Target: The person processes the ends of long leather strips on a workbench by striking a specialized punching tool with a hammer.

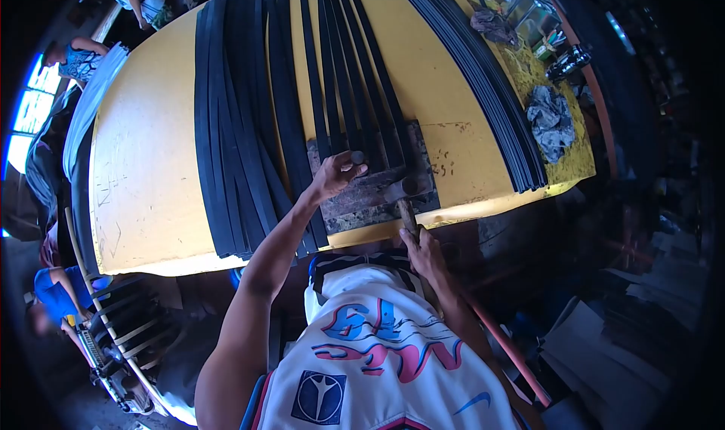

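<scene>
My left hand (337,176) is closed around a short dark round tool, like a punch (357,157), upright over the ends of the narrow black strips (350,75). Those strips run away from me across the yellow table (143,166), their near ends lying on a dark worn board (347,217). In my right hand (427,253) is the wooden handle of a hammer (408,215). Its thick dark cylindrical head lies close over the board, to the right of my left hand.
Wider black strips (226,128) lie in a loose bundle to the left. A neat stack of thin strips (483,83) runs along the right. Crumpled dark plastic (550,120) sits at the right edge. Several people are beyond the table's left side, one in a blue shirt (60,292).
</scene>
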Tool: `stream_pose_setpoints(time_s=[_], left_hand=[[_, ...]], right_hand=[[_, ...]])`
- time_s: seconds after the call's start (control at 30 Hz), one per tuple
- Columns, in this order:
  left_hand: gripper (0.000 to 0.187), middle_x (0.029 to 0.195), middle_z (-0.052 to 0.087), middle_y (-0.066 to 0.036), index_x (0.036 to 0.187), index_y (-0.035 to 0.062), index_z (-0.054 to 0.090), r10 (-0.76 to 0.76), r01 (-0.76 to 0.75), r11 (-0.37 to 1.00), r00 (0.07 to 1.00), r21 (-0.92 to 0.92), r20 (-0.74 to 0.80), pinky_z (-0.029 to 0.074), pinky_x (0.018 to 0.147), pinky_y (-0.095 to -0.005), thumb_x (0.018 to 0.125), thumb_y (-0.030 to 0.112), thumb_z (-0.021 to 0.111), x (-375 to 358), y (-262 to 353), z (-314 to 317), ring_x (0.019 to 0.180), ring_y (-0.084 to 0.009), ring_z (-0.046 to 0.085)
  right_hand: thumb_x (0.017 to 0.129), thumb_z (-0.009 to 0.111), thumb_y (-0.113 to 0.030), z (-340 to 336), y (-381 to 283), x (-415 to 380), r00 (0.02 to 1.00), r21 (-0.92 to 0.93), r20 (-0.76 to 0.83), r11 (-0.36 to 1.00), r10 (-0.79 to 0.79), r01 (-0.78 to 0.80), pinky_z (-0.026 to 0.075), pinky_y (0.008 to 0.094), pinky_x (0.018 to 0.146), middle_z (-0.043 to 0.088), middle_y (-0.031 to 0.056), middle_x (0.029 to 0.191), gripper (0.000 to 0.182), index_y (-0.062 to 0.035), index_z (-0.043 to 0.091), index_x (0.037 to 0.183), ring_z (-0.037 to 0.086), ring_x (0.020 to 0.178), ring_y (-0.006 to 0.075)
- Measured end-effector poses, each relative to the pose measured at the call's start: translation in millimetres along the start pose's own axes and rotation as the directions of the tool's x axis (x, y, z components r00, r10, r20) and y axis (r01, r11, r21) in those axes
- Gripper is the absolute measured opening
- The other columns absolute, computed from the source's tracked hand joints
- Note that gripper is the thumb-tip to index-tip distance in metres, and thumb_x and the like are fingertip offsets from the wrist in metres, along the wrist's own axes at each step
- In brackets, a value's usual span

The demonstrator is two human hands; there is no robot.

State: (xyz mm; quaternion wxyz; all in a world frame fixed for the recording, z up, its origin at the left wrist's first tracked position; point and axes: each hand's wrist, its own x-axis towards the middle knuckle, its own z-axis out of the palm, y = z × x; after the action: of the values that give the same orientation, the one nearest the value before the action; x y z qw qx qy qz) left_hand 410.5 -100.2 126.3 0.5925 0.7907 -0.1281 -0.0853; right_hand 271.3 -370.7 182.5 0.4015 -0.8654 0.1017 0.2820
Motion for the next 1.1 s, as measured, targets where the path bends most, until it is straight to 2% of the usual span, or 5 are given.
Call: stream_pose_setpoints(time_s=[0.43,0.6,0.77,0.9,1.1], left_hand=[[0.023,0.099,0.073,-0.011,0.112,0.0028,0.065,0.003,-0.005,0.995,1.000,0.104,0.019,0.054,0.082,-0.0297,0.091,0.013,0.069,-13.9,6.8,1.3,0.096,-0.0170,0.070],[0.037,0.087,0.069,-0.019,0.112,0.0044,0.064,0.067,-0.071,0.937,0.998,0.343,0.021,0.053,0.065,-0.0395,0.087,0.029,0.074,-15.3,-0.7,1.1,0.075,-0.0372,0.067],[0.042,0.091,0.070,-0.018,0.116,0.0057,0.063,0.172,-0.161,0.958,0.985,0.239,-0.026,0.056,0.071,-0.0414,0.086,0.033,0.073,-20.9,7.7,1.6,0.079,-0.0371,0.069],[0.040,0.094,0.071,-0.018,0.116,0.0045,0.063,0.157,-0.142,0.944,0.987,0.297,-0.029,0.057,0.073,-0.0417,0.087,0.032,0.072,-21.5,5.5,1.7,0.084,-0.0366,0.069],[0.039,0.098,0.071,-0.018,0.118,0.0015,0.062,0.132,-0.129,0.977,0.991,0.170,-0.011,0.054,0.074,-0.0370,0.089,0.026,0.071,-22.8,22.2,9.1,0.089,-0.0281,0.072]], right_hand=[[0.096,0.047,-0.057,-1.4,-18.9,-5.2,0.997,-0.084,-0.041,0.995,-0.059,0.055,0.049,0.0542,0.065,0.062,0.0332,0.078,0.060,0.0030,0.054,0.097,0.062,0.078,0.0522],[0.097,0.053,-0.044,-75.1,-167.0,-71.1,0.930,0.056,-0.167,0.939,-0.327,0.340,0.049,0.0400,0.056,0.062,0.0216,0.071,0.048,0.0043,0.055,0.102,0.065,0.064,0.0294],[0.098,0.051,-0.021,-87.8,-234.0,-101.2,0.463,0.390,-0.642,0.259,-0.612,0.884,0.044,0.0308,0.049,0.058,0.0089,0.075,0.023,0.0017,0.056,0.095,0.052,0.053,0.0151],[0.098,0.055,-0.039,-9.7,-121.7,-21.4,0.990,-0.148,-0.088,0.984,-0.113,0.099,0.048,0.0422,0.062,0.061,0.0195,0.079,0.041,0.0020,0.057,0.095,0.062,0.067,0.0334],[0.097,0.055,-0.045,-10.3,-45.6,-17.4,0.994,0.030,-0.085,0.997,-0.074,0.077,0.048,0.0481,0.061,0.059,0.0220,0.064,0.046,0.0010,0.058,0.100,0.064,0.067,0.0436]])
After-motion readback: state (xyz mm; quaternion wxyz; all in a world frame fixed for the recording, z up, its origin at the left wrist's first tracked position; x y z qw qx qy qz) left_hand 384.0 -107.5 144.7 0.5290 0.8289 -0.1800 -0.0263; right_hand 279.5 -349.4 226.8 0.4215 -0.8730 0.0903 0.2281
